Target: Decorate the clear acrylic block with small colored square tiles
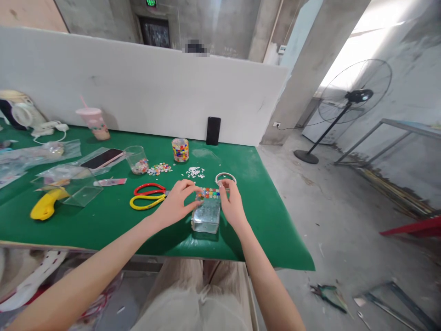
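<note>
A clear, squarish glass container (206, 219) lies near the front of the table, with rows of small colourful mosaic tiles (211, 193) along its far end. My left hand (177, 205) grips its left side, thumb and index finger at the tiled band. On the right, my right hand (233, 206) has its bent fingertips against the tiled corner; whether a tile is between them is too small to tell. Just beyond that hand is a white ring (234, 176), partly hidden by the fingers. Scissors (149, 196) with red and yellow handles lie beside my left hand.
Behind are loose white tiles (195, 172), mixed tiles (160, 168), a clear cup of tiles (136, 161) and a mosaic-covered jar (180, 151). A black phone (213, 130) leans on the white partition (155, 92). Leftward are a yellow tool (46, 205) and a pink tumbler (95, 123).
</note>
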The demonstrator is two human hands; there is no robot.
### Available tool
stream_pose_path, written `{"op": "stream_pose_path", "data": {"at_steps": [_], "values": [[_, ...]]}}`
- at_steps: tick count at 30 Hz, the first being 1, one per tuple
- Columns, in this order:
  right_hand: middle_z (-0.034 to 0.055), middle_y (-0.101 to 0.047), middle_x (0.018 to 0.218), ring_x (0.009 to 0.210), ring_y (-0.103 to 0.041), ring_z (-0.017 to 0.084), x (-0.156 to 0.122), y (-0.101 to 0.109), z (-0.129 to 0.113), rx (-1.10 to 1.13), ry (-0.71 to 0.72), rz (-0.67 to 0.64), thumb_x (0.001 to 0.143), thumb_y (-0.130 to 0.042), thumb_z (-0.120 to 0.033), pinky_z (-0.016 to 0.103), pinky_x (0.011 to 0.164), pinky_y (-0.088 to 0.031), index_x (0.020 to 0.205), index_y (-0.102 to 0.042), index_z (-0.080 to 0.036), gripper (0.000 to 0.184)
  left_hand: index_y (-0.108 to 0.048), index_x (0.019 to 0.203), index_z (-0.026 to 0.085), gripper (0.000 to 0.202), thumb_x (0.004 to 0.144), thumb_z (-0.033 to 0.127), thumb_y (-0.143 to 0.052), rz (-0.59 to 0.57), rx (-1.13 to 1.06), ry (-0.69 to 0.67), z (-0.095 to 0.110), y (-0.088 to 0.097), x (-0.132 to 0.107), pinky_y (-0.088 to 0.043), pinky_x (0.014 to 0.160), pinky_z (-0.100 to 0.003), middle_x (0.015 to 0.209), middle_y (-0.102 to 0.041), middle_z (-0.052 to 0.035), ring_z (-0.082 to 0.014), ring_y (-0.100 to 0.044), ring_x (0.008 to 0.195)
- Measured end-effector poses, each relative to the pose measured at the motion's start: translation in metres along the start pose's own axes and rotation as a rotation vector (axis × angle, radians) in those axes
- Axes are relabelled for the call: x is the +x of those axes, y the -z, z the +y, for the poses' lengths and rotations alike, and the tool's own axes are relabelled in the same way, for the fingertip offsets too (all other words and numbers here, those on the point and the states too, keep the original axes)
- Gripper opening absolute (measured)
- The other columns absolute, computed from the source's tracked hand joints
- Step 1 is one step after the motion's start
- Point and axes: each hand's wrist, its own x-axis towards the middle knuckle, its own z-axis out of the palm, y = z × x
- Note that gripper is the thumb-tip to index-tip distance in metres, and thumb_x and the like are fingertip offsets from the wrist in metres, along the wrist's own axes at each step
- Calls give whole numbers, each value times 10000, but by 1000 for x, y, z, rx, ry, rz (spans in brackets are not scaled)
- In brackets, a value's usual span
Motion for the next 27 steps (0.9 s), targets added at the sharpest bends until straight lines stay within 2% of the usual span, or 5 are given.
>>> {"op": "stream_pose_path", "data": {"at_steps": [6, 15, 22, 27], "values": [[129, -657, 1082, 1029, -635, 246, 3, -18, 18, 74, 13, 25, 914, -517, -416, 438, 915, -504, 1082, -566, -196, 281, -641, 990, 198, 167, 896, 336, -648, 26, -86, -54, -12, -6, 2, -461, 946, -407, 1022, -567, -48, -237, -534, 1030], [92, -670, 1014, 944, -657, 223, 1, -16, 24, 127, 13, 68, 910, -544, -394, 414, 858, -524, 1090, -551, -212, 257, -630, 877, 200, 108, 882, 301, -667, 46, -152, -107, -14, -8, 10, -469, 901, -373, 948, -581, -34, -214, -539, 956], [89, -670, 994, 938, -660, 231, -1, -17, 25, 137, 8, 50, 903, -546, -363, 423, 860, -512, 1087, -565, -210, 240, -650, 916, 197, 76, 879, 262, -668, 30, -185, -94, -12, -5, 9, -470, 913, -370, 960, -583, -34, -213, -550, 975], [78, -682, 1004, 958, -652, 229, -3, -17, 23, 152, 1, 32, 884, -575, -337, 421, 868, -507, 1085, -572, -225, 230, -661, 1015, 215, 150, 875, 269, -672, 13, -196, -85, -11, 1, 5, -467, 935, -374, 1020, -579, -37, -217, -551, 1012]]}}
